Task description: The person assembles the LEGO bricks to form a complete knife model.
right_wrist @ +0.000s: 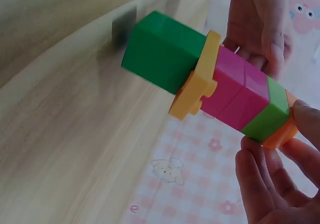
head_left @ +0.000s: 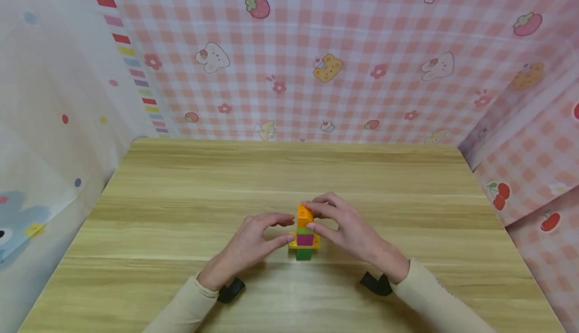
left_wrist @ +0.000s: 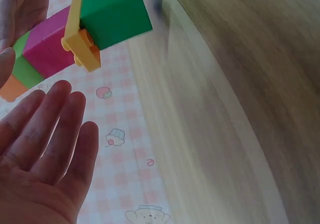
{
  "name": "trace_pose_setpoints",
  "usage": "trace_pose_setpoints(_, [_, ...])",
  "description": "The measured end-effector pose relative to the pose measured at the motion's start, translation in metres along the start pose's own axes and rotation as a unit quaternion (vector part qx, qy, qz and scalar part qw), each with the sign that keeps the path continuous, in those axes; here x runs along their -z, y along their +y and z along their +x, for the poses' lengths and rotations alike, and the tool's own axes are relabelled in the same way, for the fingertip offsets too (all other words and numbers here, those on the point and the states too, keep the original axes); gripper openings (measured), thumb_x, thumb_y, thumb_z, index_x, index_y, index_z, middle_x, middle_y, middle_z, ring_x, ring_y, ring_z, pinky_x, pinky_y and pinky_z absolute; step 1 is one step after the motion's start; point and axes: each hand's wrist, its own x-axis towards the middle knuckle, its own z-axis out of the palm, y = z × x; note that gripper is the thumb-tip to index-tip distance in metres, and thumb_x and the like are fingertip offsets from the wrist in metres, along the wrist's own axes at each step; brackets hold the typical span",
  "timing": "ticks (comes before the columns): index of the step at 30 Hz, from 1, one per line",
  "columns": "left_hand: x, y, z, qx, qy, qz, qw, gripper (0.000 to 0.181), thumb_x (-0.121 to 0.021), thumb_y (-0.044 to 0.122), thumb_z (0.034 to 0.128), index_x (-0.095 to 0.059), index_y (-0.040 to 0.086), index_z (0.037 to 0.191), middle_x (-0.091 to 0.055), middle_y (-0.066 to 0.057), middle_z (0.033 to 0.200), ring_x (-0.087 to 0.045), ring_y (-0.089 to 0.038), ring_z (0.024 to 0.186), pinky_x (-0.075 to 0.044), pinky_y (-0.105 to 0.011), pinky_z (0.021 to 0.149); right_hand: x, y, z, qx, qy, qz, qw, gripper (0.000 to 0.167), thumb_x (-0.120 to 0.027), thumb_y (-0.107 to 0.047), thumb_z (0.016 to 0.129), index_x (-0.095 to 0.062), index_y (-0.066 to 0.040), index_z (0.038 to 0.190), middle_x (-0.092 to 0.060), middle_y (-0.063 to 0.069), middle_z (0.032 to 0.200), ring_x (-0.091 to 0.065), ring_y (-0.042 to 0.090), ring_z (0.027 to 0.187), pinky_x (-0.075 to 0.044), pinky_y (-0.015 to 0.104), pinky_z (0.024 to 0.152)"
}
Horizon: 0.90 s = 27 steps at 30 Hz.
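Observation:
A tower of toy building bricks stands in front of me. From the bottom come a dark green brick (right_wrist: 162,51), a thin yellow plate (right_wrist: 196,86), magenta bricks (right_wrist: 235,89), a lime green brick (right_wrist: 269,111) and an orange brick (head_left: 305,216) on top. My right hand (head_left: 353,230) pinches the orange brick between thumb and fingers. On the tower's other side my left hand (head_left: 253,235) holds its fingers extended, with the thumb by the yellow plate; whether it touches cannot be told. Its fingers (left_wrist: 55,129) curve loosely beside the tower in the left wrist view.
The bricks are over a light wood-grain table (head_left: 190,187). A pink checked cloth (head_left: 289,41) hangs behind its far edge, with more patterned cloth at both sides. A black wrist device (head_left: 231,291) shows under the left wrist, another (head_left: 377,284) under the right.

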Motion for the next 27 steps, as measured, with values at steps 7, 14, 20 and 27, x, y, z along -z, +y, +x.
trace_pose_setpoints(7, [0.003, -0.004, 0.0, 0.012, 0.01, 0.019, 0.9997, 0.04, -0.073, 0.032, 0.0984, -0.07, 0.006, 0.129, -0.073, -0.002, 0.125, -0.066, -0.023, 0.121, -0.05, -0.05, 0.106, 0.002, 0.009, 0.004, -0.067, -0.009, 0.035, 0.9971, 0.045, -0.076, -0.017, 0.096, -0.066, -0.004, 0.137, -0.067, 0.002, 0.115, -0.069, 0.015, 0.1, -0.061, 0.037, 0.089])
trace_pose_setpoints(14, [0.007, -0.006, 0.0, 0.011, 0.028, 0.033, 0.999, 0.037, -0.076, 0.027, 0.0966, -0.071, 0.006, 0.127, -0.074, -0.004, 0.123, -0.067, -0.023, 0.118, -0.051, -0.049, 0.106, 0.001, 0.019, 0.015, -0.136, -0.014, 0.065, 0.9886, 0.037, -0.075, -0.019, 0.097, -0.069, -0.004, 0.13, -0.072, 0.004, 0.118, -0.07, 0.016, 0.1, -0.061, 0.033, 0.09])
trace_pose_setpoints(20, [0.01, -0.008, 0.001, 0.001, 0.042, 0.038, 0.9984, 0.035, -0.078, 0.022, 0.0949, -0.072, 0.004, 0.125, -0.074, -0.004, 0.122, -0.068, -0.024, 0.118, -0.052, -0.048, 0.105, -0.002, 0.027, 0.025, -0.174, -0.018, 0.067, 0.9823, 0.032, -0.076, -0.022, 0.097, -0.071, -0.005, 0.124, -0.074, 0.003, 0.115, -0.07, 0.016, 0.1, -0.06, 0.036, 0.092])
trace_pose_setpoints(27, [0.014, -0.009, 0.002, 0.01, 0.056, 0.042, 0.9975, 0.034, -0.079, 0.021, 0.0941, -0.073, 0.004, 0.123, -0.075, -0.004, 0.119, -0.068, -0.025, 0.117, -0.052, -0.049, 0.104, -0.003, 0.04, 0.036, -0.209, -0.036, 0.048, 0.9762, 0.033, -0.073, -0.03, 0.099, -0.073, -0.006, 0.123, -0.075, 0.002, 0.114, -0.069, 0.017, 0.102, -0.058, 0.039, 0.095])
